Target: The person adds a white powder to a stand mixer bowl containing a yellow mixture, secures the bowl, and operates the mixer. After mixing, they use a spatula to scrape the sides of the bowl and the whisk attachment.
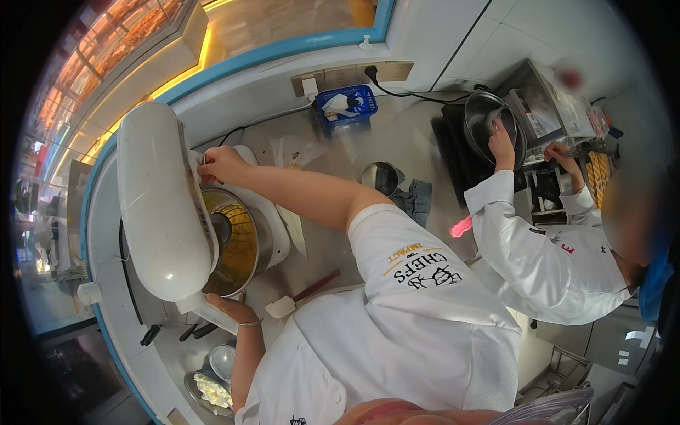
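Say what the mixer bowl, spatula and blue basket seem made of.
Mixer bowl: likely polished steel, from its silvery shine.
Spatula: smooth, matte pale head, perhaps silicone or plastic; reddish handle's material unclear.
Blue basket: probably plastic; evenly coloured, seemingly perforated sides.

Black-and-gold lettering (427, 268) marks the wearer's sleeve (379, 230), red lettering (567, 248) a co-worker's jacket (542, 280).

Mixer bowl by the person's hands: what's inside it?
A wire whisk and yellow contents show inside the bowl; the mixer head covers its left part, so what lies there cannot be seen.
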Tool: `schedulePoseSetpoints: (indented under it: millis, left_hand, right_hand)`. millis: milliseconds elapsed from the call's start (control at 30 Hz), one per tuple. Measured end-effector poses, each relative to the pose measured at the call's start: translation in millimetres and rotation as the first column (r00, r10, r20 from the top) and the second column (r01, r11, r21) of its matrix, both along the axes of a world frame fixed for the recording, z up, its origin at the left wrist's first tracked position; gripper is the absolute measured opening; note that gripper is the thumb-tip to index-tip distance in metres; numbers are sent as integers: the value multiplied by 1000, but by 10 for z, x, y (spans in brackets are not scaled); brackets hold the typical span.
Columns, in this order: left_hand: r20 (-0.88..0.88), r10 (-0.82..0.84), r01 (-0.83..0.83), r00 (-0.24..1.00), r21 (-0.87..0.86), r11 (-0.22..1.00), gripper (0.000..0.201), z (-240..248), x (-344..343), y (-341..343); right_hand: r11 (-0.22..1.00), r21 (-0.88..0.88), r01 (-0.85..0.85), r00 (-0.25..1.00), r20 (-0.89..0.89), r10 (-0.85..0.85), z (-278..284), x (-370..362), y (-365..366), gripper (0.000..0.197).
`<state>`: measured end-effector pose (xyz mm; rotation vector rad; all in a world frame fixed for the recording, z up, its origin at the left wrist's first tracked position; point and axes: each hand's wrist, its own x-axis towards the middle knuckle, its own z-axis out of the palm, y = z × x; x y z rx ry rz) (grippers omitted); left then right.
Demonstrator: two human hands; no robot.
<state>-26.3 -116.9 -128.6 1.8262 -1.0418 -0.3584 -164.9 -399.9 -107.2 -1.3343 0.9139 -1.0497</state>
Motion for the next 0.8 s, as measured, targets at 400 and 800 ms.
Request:
schedulePoseSetpoints:
  millis: [400,800]
  left_hand:
    - [-90,36,-41,995,-55,998,64,-282,176,13]
    - [-108,-21,16,994,-40,999,66,7,10,18]
  right_hand:
    - [966,207,-152,988,38,147,313,-174,69,19]
    - [991,-113,-69,905,-424,15,152,-168,-153,25]
